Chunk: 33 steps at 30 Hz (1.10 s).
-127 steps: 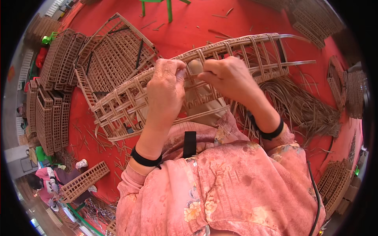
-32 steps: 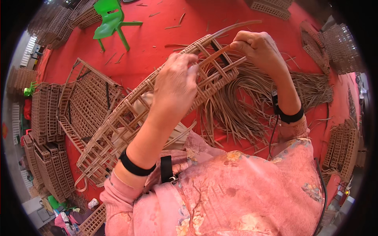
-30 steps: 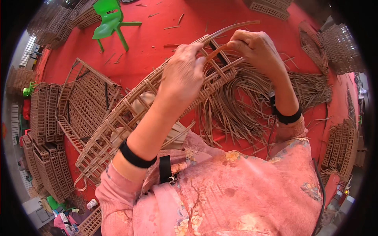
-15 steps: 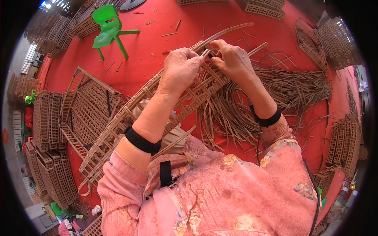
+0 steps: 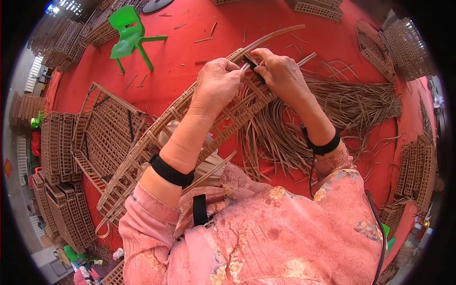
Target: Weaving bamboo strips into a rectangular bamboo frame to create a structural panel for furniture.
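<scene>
A brown woven rattan-like panel [image 5: 209, 142] with open square gaps slants across my lap, from lower left to upper right. At its upper end, my left hand [image 5: 219, 84] is closed, thumb and forefinger pinching a pale cut strand end [image 5: 245, 67]. Close to its right, my right hand [image 5: 282, 71] curls its fingers around a short black strip [image 5: 255, 71] at the panel; whether the strip is fixed to the panel is hidden. A long brown strand [image 5: 275, 34] sticks out past my right forefinger, curving to the upper right.
Loose brown strands [image 5: 351, 102] lie heaped on the red floor at right. A green chair [image 5: 128, 38] stands at upper left. Woven panels [image 5: 110, 126] and stacked woven pieces [image 5: 59, 147] are at left, with more stacks [image 5: 413, 173] at right. Offcuts litter the floor.
More of the black strip shows between my hands. My right fingers have shifted slightly down and left, and the pale strand end sits a little lower. The panel has barely moved.
</scene>
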### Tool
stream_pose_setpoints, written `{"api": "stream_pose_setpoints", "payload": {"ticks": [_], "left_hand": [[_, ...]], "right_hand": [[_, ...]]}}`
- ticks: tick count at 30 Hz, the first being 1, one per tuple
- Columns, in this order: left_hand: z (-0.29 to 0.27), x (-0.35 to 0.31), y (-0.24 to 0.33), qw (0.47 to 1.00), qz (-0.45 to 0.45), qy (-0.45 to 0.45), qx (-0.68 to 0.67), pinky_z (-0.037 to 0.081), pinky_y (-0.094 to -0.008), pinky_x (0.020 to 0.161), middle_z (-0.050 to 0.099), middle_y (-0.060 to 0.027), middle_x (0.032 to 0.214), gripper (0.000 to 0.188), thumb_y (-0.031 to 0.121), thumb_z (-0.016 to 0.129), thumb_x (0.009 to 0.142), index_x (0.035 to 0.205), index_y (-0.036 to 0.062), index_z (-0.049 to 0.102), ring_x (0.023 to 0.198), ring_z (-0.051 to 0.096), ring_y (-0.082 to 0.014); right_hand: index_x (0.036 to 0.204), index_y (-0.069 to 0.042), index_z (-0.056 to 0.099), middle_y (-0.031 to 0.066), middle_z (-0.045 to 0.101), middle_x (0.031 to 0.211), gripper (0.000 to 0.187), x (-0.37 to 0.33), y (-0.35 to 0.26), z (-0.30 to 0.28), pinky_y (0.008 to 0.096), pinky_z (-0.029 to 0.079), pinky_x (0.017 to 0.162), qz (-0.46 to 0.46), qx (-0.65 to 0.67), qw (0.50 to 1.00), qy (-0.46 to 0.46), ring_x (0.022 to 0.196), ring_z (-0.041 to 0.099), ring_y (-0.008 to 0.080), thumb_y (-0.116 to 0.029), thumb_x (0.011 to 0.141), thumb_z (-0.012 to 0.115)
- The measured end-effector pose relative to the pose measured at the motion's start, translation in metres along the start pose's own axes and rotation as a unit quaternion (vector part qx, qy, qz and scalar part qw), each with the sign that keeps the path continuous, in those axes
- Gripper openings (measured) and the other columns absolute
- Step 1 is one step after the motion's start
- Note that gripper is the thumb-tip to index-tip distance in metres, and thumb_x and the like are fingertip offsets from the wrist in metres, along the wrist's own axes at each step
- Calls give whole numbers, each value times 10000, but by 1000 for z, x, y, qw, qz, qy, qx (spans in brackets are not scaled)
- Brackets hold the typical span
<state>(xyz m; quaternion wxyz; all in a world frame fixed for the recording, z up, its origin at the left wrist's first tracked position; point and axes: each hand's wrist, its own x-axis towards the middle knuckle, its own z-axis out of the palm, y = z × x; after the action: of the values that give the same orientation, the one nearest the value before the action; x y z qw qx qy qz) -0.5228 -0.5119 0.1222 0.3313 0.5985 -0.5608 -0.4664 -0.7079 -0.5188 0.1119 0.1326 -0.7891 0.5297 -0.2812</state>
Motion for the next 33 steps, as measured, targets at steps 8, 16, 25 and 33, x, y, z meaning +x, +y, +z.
{"api": "stream_pose_setpoints", "payload": {"ticks": [8,16,25,33], "left_hand": [[3,6,0,958,177,38,222,554,-453,808,730,-198,900,228,216,682,864,959,20,749,867,715,-358],[47,46,15,899,161,-69,401,553,-429,922,736,-135,1102,317,242,704,785,1062,108,777,1076,693,-324],[-55,-104,-40,887,353,178,237,543,-441,822,659,-154,860,126,104,683,820,887,-1,703,926,661,-352],[-183,-286,-134,730,122,531,412,513,-357,861,598,-89,1075,255,46,693,898,1149,64,658,971,606,-222]], "right_hand": [[1113,0,680,224,719,924,342,-2,13,15,469,538,776,86,149,983,66,895,706,381,-294,944,641],[1307,26,625,87,679,1228,410,7,118,45,320,538,920,178,574,796,-78,1077,652,170,-274,1032,577],[1191,5,709,68,730,1121,270,16,106,56,269,573,797,190,434,876,95,1004,678,142,-183,1012,632],[1277,-1,655,118,718,1176,369,39,191,-14,266,582,786,-7,29,980,199,1042,678,149,-264,1022,613]]}}
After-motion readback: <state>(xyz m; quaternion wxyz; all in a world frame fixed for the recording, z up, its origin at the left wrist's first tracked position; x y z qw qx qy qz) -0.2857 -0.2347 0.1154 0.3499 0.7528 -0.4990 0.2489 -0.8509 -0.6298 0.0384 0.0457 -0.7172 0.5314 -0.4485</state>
